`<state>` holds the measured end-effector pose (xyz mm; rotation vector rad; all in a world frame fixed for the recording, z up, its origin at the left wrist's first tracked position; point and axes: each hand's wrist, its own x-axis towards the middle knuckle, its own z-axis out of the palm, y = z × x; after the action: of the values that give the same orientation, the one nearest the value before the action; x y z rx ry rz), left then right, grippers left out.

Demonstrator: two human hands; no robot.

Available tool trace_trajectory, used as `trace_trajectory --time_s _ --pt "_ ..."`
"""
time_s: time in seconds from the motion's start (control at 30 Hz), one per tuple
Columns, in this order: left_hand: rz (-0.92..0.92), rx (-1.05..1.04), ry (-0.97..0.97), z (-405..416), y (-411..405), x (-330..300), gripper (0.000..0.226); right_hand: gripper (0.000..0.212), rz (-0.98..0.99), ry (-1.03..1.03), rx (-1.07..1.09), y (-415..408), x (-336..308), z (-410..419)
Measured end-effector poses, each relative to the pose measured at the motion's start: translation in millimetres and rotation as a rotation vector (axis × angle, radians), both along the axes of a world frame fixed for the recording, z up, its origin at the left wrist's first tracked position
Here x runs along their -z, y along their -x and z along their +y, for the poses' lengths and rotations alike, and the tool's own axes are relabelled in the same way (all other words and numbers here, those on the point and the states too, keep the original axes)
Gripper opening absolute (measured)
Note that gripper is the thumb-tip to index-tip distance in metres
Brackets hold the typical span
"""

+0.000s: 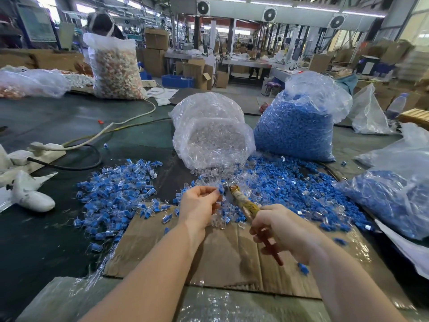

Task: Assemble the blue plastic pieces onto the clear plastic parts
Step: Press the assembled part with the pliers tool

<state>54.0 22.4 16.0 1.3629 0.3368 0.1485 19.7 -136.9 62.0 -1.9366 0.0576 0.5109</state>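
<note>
While the left hand (199,205) pinches a small blue piece (220,189) between thumb and fingertips, the right hand (282,230) is curled round the handle of a small hammer (243,203), whose metal head sits right against that piece, above the far edge of the cardboard sheet (222,256). Whether a clear part is already under the blue one cannot be told; the spot is too small and blurred. Loose blue pieces (290,182) and clear parts (206,175) lie mixed beyond the cardboard's far edge, spilling from a clear-part bag (209,126) and a blue-piece bag (299,126), with a heap of joined ones (116,189) towards the left. To do this step well, I judge the blue piece should sit square on its clear part before tapping, fingertips kept off the hammer's path, and the blow light, since thin clear plastic may crack.
</note>
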Motion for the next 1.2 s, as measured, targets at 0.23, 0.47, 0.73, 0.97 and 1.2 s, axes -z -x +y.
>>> trace_trajectory --time_s 0.23,0.47,0.73,0.97,1.2 --pt "0.040 -0.103 -0.062 7 2 -2 0.004 0.006 0.053 -0.023 -0.059 5 1 11" --pt "0.054 -0.113 -0.121 6 5 -7 0.007 0.006 0.049 -0.012 -0.055 9 1 15" --pt "0.092 -0.056 -0.142 6 7 -9 0.004 0.017 0.041 0.037 -0.083 14 -2 13" --pt "0.082 -0.054 -0.105 4 8 -10 0.005 0.023 0.051 0.049 -0.103 15 -2 12" --pt "0.076 -0.067 -0.084 -1 7 -12 0.004 0.025 0.022 0.085 -0.118 17 -1 10"
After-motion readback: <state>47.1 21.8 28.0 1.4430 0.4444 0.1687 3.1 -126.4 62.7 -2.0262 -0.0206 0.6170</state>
